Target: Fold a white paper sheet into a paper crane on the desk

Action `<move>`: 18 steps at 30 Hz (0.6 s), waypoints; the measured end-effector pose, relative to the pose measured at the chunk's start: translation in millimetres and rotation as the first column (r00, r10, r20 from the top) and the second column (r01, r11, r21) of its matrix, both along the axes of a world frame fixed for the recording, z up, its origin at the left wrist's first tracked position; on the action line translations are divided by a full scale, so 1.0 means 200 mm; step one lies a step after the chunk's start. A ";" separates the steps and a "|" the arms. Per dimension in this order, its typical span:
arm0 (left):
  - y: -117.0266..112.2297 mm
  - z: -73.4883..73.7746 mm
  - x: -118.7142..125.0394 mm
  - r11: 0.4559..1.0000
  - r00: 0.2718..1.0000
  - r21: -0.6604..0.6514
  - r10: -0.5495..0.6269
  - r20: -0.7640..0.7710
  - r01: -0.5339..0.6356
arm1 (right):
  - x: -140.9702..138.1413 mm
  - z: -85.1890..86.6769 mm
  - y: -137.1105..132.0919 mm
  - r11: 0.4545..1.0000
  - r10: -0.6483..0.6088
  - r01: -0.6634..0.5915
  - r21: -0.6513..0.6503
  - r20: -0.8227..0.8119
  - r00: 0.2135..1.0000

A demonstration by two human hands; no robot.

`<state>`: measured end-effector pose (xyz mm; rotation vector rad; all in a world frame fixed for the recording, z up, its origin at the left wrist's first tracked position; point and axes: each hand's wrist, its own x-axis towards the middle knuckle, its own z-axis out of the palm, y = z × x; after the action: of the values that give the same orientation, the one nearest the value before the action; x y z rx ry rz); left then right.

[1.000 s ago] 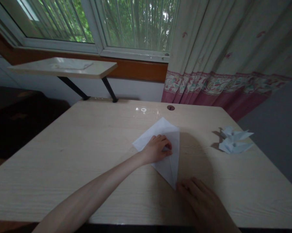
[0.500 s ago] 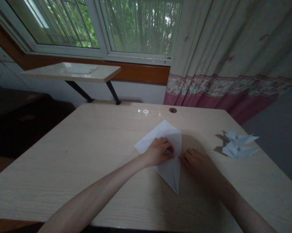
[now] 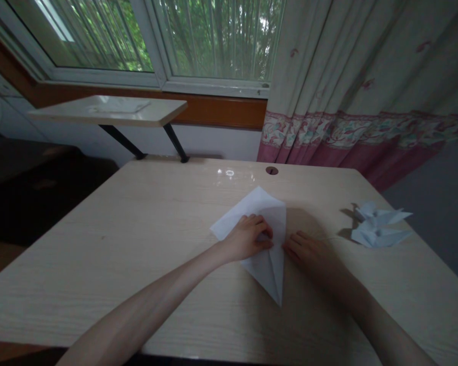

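Note:
A partly folded white sheet of paper (image 3: 267, 206) lies on the table with a narrow point towards me and a crease in its lower half. On top of it rests my left hand (image 3: 249, 236), its fingers curled and pressing the paper down, thumb and index finger bent close together. My right hand (image 3: 308, 251) is at the paper's right edge, fingers bent and close together, the tips touching that folded edge. The left hand hides the middle of the sheet.
Two folded paper figures (image 3: 381, 234) with pointed ends stand near the right side of the wooden table (image 3: 137, 223). A raised shelf (image 3: 160, 114) on black legs is at the back left. A round cable hole (image 3: 272, 171) sits near the back edge. Behind hangs a curtain (image 3: 328, 127).
The view has shifted slightly. Both hands stay nearly in place on the paper, with only a very small movement of the right fingers at its edge.

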<state>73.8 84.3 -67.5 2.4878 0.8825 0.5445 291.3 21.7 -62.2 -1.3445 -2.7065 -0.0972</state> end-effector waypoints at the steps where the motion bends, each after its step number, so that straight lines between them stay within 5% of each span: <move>1: 0.00 0.00 0.00 1.000 1.000 -0.002 0.000 -0.001 0.000 | 0.00 0.00 0.00 1.000 0.004 -0.004 0.000 -0.001 1.000; 18: 0.00 0.00 0.01 1.000 1.000 -0.015 0.017 -0.007 -0.017 | -0.04 0.03 -0.08 0.996 0.069 -0.070 -0.063 -0.016 0.998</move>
<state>74.8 84.7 -68.3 2.4718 0.9078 0.5330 282.4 5.1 -57.2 -1.2609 -2.7632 0.0045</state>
